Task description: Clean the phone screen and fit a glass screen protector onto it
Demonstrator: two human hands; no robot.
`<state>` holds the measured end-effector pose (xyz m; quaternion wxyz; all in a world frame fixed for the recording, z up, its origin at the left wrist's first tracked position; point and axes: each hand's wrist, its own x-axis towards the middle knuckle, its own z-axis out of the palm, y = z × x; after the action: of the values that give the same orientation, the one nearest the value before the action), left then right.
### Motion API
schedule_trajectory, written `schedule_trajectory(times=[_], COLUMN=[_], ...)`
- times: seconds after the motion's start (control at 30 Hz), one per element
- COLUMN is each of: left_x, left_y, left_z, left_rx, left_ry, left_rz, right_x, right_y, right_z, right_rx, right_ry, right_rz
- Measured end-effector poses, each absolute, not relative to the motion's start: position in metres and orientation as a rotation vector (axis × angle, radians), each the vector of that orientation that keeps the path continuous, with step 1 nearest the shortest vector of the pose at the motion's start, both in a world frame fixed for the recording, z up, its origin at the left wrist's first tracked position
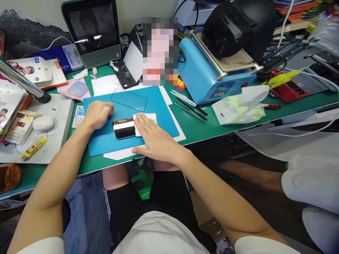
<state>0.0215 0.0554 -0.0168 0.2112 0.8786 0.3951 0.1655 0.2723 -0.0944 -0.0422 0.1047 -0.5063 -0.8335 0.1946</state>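
A phone [124, 128] with a dark, glossy face lies on a blue mat [161, 106]. My right hand [156, 137] rests flat over a white wipe [152, 117] on the phone's right end, fingers stretched out and thumb apart. Left of the phone, my left hand [99, 113] is closed in a fist on or just over the mat; whether it holds anything is hidden. Behind the phone lies a clear, black-edged screen protector [129, 99], apart from both hands.
Tweezers [189, 111] lie right of the mat, beside a soft tissue pack [238, 107]. A blue machine [203, 76] stands behind them. A smart display [92, 31] stands at the back. Left are boxes and a white earbud case [42, 123]. Another person's leg [251, 173] shows at right.
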Motion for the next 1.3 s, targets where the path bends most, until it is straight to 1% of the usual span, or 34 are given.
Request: schedule_trajectory(times=[0.17,0.47,0.8,1.3], left_x=[0.024,0.022,0.023,0.020], left_y=[0.056,0.058,0.057,0.063], left_z=[-0.017,-0.022,-0.022,-0.025], left_rx=[2.453,2.452,2.471,2.470], left_ry=[1.074,1.085,1.095,1.129], left_rz=[0.454,0.463,0.456,0.449], right_x=[0.265,0.250,0.226,0.200], right_y=[-0.093,-0.098,-0.104,-0.104], right_z=[-0.039,-0.041,-0.035,-0.037], right_rx=[-1.518,-1.468,-1.488,-1.372], right_ry=[-2.466,-2.473,-2.533,-2.531], right_rz=[0.621,0.597,0.539,0.461])
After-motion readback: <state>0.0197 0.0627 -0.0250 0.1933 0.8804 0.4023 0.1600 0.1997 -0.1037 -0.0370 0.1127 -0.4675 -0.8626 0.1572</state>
